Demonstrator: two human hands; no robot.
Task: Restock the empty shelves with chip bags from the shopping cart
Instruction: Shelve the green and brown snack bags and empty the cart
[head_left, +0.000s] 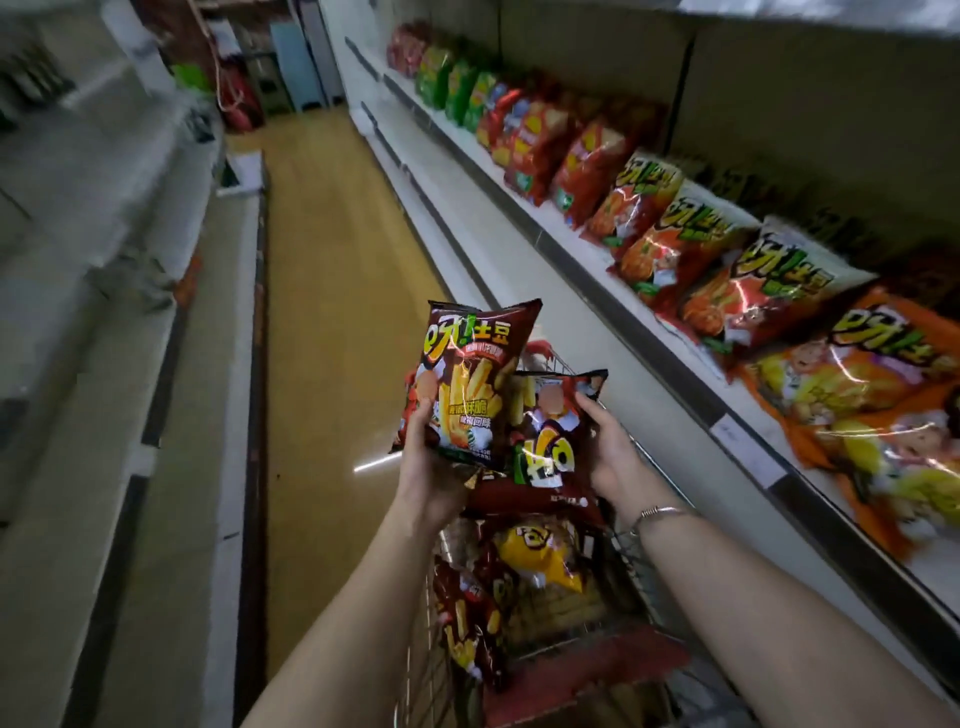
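Dim light, tan floor, pale shelving at left

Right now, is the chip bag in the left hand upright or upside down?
Upright: the left hand grips the brown chip bag by its bottom edge, logo on top, readable.

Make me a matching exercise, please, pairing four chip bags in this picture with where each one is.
1. upright dark brown chip bag
2. tilted dark brown chip bag
3. yellow chip bag
4. orange chip bag

A. on the right-hand shelf
B. in the left hand
C. in the wire shopping cart
D. in the right hand

Pairs: 1-B, 2-D, 3-C, 4-A
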